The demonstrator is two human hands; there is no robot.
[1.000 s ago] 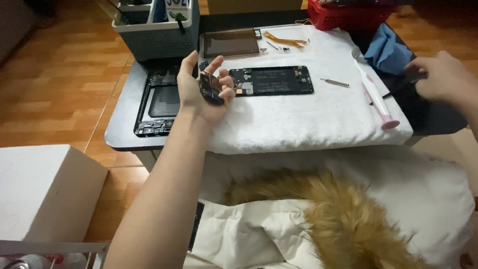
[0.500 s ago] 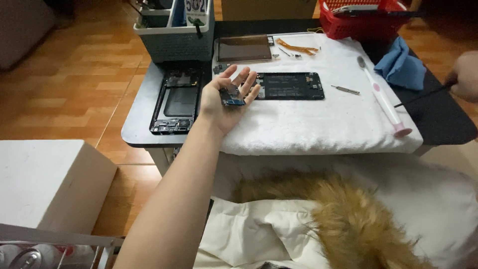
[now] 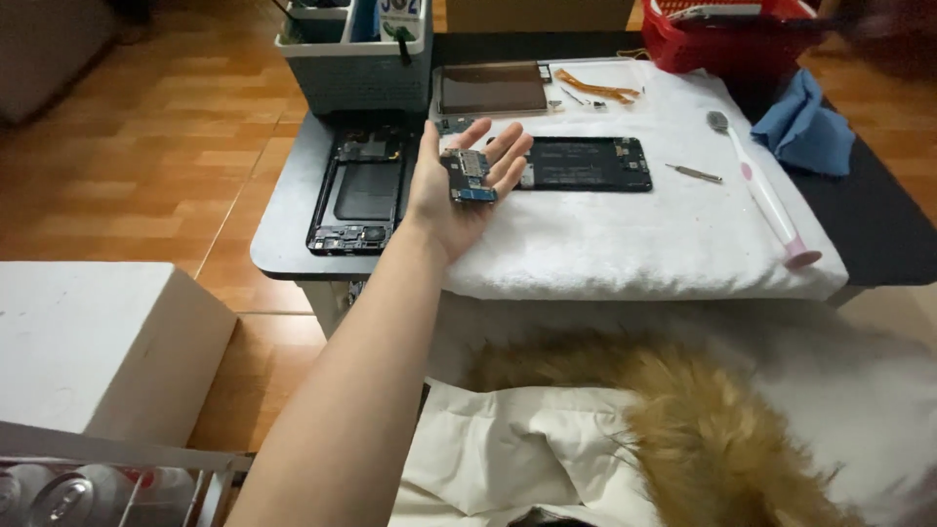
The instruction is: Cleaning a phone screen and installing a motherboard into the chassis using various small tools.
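My left hand (image 3: 436, 207) lies palm up over the left edge of a white towel (image 3: 634, 239), fingers spread. A small dark circuit board (image 3: 468, 176) with a blue end rests on the palm. Just right of the hand, a black phone frame (image 3: 588, 164) lies flat on the towel. To the hand's left, a second opened phone chassis (image 3: 359, 190) sits on the grey table (image 3: 283, 244). A blurred shape at the top right corner is probably my right hand (image 3: 883, 29); what it holds cannot be made out.
A grey tool organiser (image 3: 356, 63) stands at the back left and a red basket (image 3: 732, 44) at the back right. A brown screen panel (image 3: 493, 90), orange ribbon cables (image 3: 597, 88), a small metal tool (image 3: 695, 173), a pink-and-white toothbrush (image 3: 766, 195) and a blue cloth (image 3: 805, 127) are nearby. A fur-trimmed coat (image 3: 664, 429) covers my lap.
My left hand has opened from curled fingers to a flat palm, with the board lying on it. My right hand moved from the right edge up to the far top right corner.
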